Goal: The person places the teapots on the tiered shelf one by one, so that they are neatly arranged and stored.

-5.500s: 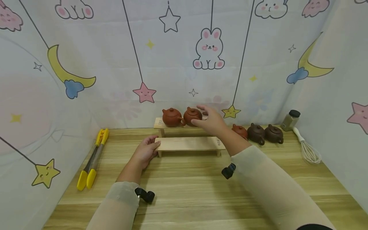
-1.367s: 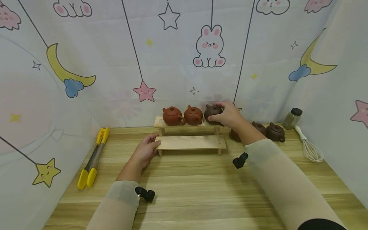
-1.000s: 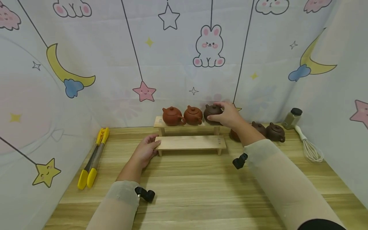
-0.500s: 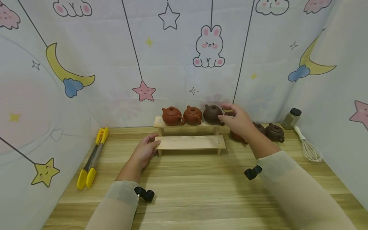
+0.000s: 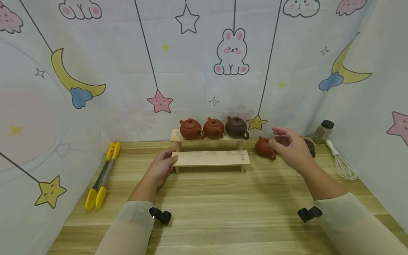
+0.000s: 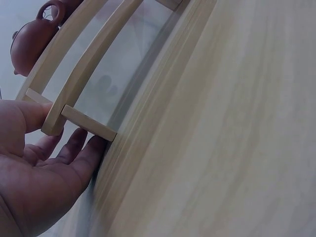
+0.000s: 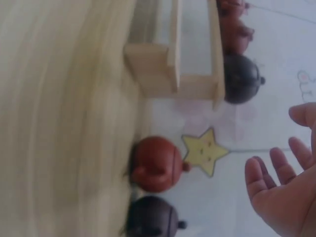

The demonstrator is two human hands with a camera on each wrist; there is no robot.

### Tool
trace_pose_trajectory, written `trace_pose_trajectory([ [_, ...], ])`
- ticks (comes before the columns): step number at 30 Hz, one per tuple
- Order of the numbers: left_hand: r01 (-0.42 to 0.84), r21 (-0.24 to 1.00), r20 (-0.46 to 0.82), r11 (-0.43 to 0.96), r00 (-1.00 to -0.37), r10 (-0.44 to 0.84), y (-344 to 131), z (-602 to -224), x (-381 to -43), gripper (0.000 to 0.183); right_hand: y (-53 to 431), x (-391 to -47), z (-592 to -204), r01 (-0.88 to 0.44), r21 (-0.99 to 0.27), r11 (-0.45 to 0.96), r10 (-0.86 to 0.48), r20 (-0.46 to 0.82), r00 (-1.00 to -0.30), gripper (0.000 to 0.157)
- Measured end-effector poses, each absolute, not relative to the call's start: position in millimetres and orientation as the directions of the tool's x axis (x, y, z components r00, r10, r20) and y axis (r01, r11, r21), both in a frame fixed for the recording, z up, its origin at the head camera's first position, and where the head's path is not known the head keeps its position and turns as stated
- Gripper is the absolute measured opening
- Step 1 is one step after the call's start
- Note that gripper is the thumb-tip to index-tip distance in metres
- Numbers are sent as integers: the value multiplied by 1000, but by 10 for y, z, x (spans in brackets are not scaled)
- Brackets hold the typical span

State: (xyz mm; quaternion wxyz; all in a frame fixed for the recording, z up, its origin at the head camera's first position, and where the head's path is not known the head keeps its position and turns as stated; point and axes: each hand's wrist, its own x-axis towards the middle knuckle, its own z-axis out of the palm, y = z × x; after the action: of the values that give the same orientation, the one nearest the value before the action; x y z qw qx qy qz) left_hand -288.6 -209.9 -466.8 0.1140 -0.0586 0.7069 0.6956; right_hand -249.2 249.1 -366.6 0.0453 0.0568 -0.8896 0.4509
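Note:
My left hand (image 5: 162, 166) grips the left end of a two-tier wooden stand (image 5: 210, 158), thumb on the lower board and fingers around its end in the left wrist view. On the upper tier stand two reddish-brown teapots (image 5: 190, 129) and a dark brown teapot (image 5: 236, 127), side by side. My right hand (image 5: 291, 148) is open and holds nothing, fingers spread, just right of a red teapot (image 5: 264, 147) on the table. A dark teapot (image 7: 152, 217) beside the red one shows in the right wrist view; the hand hides it in the head view.
Another dark teapot (image 5: 309, 147) shows partly behind the right hand. A jar with a black lid (image 5: 323, 132) and a white whisk (image 5: 341, 163) are at the right. Yellow-tipped tongs (image 5: 103, 177) lie at the left. A printed curtain (image 5: 197, 71) hangs behind.
A dark teapot has joined the two reddish ones on the upper tier. My right hand has let go of it and moved right and down beside the red teapot. The left hand stays put.

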Motion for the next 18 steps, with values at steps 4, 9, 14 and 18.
trace_pose_trajectory([
  [4, -248, 968, -249, 20, -966, 64, -2094, -4664, -2889, 56, 2744, -2429, -3793, -127, -794, 595, -15, 147, -989, 66],
  [9, -251, 968, -252, 18, -966, 57, -2087, -4653, -2865, 56, 3034, -2416, -3943, -139, -775, 616, 0, 176, -984, 68],
  [14, -248, 969, -248, 20, -967, 59, -2084, -4654, -2859, 56, 3248, -2430, -4009, -92, -730, 678, 49, 170, -984, 70],
  [18, -246, 969, -246, 17, -968, 55, -2085, -4663, -2870, 56, 3417, -2521, -4047, -12, -713, 701, 121, 135, -983, 76],
])
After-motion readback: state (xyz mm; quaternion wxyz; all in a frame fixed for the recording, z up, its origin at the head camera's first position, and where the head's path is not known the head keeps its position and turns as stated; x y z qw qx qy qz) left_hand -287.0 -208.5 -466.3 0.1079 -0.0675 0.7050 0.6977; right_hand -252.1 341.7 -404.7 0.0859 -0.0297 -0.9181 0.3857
